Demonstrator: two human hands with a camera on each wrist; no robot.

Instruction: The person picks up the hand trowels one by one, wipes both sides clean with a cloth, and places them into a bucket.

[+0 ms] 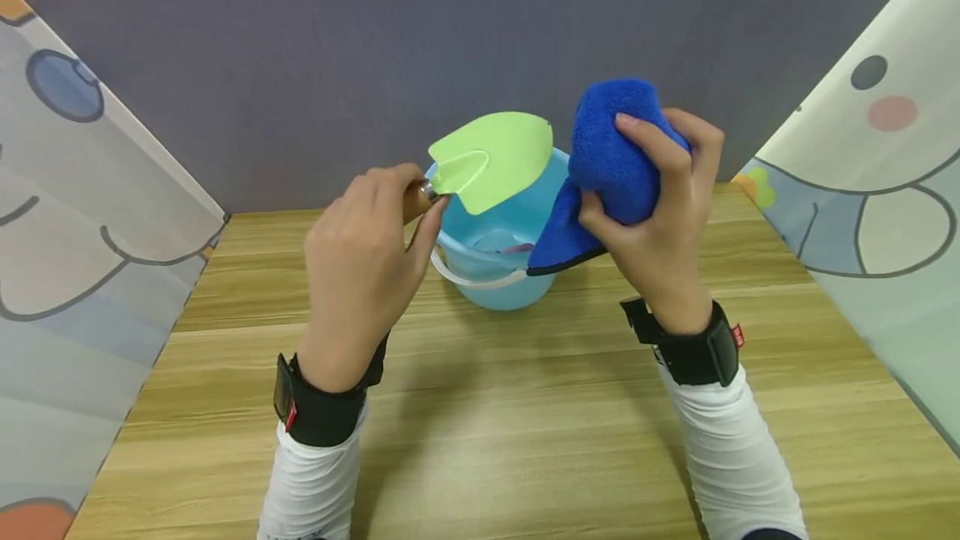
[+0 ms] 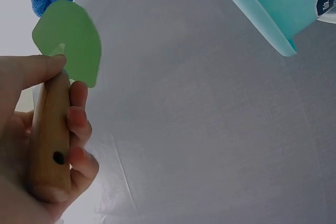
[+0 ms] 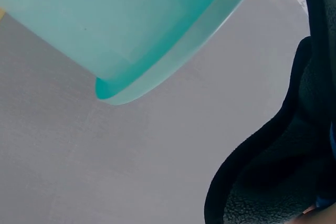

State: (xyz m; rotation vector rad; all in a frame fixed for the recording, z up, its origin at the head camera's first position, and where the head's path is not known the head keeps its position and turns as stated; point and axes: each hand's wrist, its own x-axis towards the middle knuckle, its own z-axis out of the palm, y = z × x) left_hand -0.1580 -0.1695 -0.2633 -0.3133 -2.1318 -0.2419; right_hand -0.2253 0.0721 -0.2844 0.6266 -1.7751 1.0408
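My left hand [image 1: 367, 232] grips a small trowel by its wooden handle [image 2: 50, 140], thumb laid along the neck. The trowel's light green blade [image 1: 498, 158] points right, above a light blue bucket [image 1: 498, 294] in the head view. In my right hand [image 1: 671, 190] is a bunched blue towel [image 1: 618, 152], pinched between thumb and fingers, with one dark-edged corner hanging down at the bucket's right side. The right wrist view shows the towel [image 3: 268, 192] dark and close, hiding most of the hand. Inside the bucket, part of a small pinkish thing shows near the bottom.
The bucket stands on a wood-grain table [image 1: 487, 440], its white handle [image 1: 480, 280] hanging at the front. Behind rises a dark grey panel [image 1: 375, 48]. Cartoon-printed panels [image 1: 82, 190] slant along the left and right sides.
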